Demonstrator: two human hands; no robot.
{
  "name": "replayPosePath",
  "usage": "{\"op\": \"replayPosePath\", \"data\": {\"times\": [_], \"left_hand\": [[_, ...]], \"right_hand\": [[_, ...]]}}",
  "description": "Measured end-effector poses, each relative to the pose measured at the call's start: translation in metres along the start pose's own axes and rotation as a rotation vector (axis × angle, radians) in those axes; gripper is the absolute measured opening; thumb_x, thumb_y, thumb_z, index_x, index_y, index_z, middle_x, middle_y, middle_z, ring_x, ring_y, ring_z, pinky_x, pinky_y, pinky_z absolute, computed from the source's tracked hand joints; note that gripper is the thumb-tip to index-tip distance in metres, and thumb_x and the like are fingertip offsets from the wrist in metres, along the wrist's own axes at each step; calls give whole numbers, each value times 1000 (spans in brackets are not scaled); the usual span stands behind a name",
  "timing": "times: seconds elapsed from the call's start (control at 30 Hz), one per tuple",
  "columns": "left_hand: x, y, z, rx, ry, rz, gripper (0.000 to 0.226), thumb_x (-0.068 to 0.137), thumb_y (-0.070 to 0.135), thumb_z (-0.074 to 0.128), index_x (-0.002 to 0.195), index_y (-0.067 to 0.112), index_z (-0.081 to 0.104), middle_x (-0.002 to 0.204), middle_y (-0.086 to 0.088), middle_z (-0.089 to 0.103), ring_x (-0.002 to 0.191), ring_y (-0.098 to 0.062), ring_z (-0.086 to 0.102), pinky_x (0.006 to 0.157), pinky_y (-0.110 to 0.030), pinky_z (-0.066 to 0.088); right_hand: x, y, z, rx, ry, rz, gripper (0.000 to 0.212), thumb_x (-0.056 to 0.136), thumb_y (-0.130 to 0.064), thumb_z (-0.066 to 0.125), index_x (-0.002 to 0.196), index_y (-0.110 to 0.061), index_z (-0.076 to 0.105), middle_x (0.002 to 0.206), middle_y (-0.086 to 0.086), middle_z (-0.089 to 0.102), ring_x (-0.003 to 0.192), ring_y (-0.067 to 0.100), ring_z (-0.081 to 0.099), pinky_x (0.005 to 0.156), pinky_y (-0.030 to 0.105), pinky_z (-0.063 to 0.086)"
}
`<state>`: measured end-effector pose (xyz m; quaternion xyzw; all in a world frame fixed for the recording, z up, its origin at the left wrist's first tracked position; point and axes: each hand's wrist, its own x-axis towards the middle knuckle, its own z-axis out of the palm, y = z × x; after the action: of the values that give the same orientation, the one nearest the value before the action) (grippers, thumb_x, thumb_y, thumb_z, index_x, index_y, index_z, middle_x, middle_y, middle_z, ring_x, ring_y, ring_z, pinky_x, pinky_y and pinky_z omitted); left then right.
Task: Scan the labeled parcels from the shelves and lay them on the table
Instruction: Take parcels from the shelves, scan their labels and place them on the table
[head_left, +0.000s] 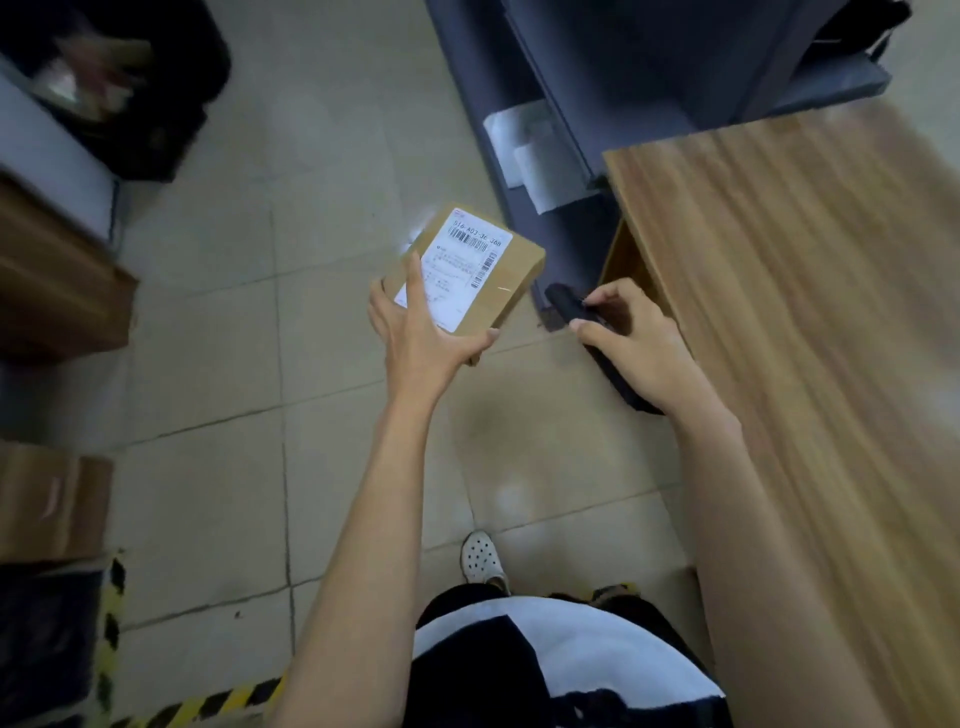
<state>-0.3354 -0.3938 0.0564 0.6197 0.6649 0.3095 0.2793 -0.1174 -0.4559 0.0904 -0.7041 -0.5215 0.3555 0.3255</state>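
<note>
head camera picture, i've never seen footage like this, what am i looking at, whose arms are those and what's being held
There is no machine here. A person wears one wide-angle camera on the head, so you look down along their own bare arms to the tiled floor and a white shoe. The left hand holds a brown cardboard parcel, its white barcode label facing up. The right hand grips a black handheld device, most likely the scanner, its tip towards the parcel. The wooden table is on the right; the parcel is held above the floor beside it, not yet laid down.
</note>
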Motion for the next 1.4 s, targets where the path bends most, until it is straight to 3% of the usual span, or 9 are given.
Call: {"op": "replayPosePath", "data": {"times": [0.13, 0.27, 0.37, 0.5, 0.6, 0.73, 0.87, 1.27, 1.4], "left_hand": [[54, -40, -53, 0, 96, -64, 125, 58, 47, 89, 155, 38, 10, 157, -15, 0, 146, -30, 7, 96, -26, 26], [106, -65, -79, 18, 176, -93, 126, 56, 48, 89, 155, 37, 12, 156, -15, 2, 144, -32, 9, 93, -27, 30], [149, -73, -86, 71, 213, -83, 126, 56, 48, 90, 155, 34, 13, 156, -17, 3, 144, -34, 8, 93, -29, 34], [220, -74, -82, 159, 199, -52, 126, 57, 48, 89, 156, 33, 13, 158, -17, -1, 144, -37, 9, 102, -44, 45], [289, -72, -76, 204, 194, -79, 126, 57, 48, 89, 156, 31, 13, 157, -17, 1, 144, -38, 10, 99, -50, 48], [400, -40, -67, 181, 231, -110, 125, 56, 49, 90, 155, 30, 17, 154, -18, 8, 142, -37, 14, 99, -44, 44], [501, -14, -51, 173, 254, -76, 125, 52, 52, 89, 154, 31, 19, 153, -19, 12, 141, -38, 18, 97, -45, 47], [744, -38, -39, 127, 153, -82, 124, 57, 49, 90, 155, 31, 17, 155, -15, 7, 145, -32, 9, 97, -44, 41], [860, -37, -50, 59, 91, 26, 122, 58, 45, 90, 155, 33, 17, 155, -13, 7, 145, -31, 8, 95, -37, 37]], "right_hand": [[54, -58, 59, -31, -106, -96, 28, 90, -36, 70, 113, -24, 58, 118, -9, 61, 112, 13, 57, 92, 31, 41], [113, -93, 92, -58, -176, -150, 32, 89, -46, 67, 114, -32, 55, 121, -9, 60, 104, 21, 63, 92, 48, 54], [159, -110, 107, -84, -194, -178, 33, 91, -44, 67, 118, -28, 55, 127, -8, 60, 111, 19, 59, 92, 40, 49], [239, -123, 119, -62, -205, -193, 30, 89, -42, 68, 114, -29, 56, 129, -11, 60, 118, 18, 56, 100, 43, 45], [315, -141, 125, -59, -228, -176, 28, 90, -39, 68, 113, -28, 56, 127, -13, 59, 116, 19, 57, 98, 43, 46], [427, -174, 121, -37, -235, -200, 26, 88, -41, 67, 108, -31, 55, 125, -16, 60, 117, 20, 55, 101, 48, 46], [524, -203, 116, -28, -189, -209, 28, 91, -36, 67, 114, -27, 54, 121, -16, 56, 113, 19, 56, 93, 42, 50], [742, -248, 162, 4, -178, -92, 26, 87, -42, 67, 108, -35, 54, 123, -19, 58, 103, 17, 62, 89, 45, 54], [826, -286, 179, 23, -72, -44, 25, 85, -43, 67, 105, -35, 55, 124, -17, 60, 104, 17, 62, 81, 36, 51]]}}
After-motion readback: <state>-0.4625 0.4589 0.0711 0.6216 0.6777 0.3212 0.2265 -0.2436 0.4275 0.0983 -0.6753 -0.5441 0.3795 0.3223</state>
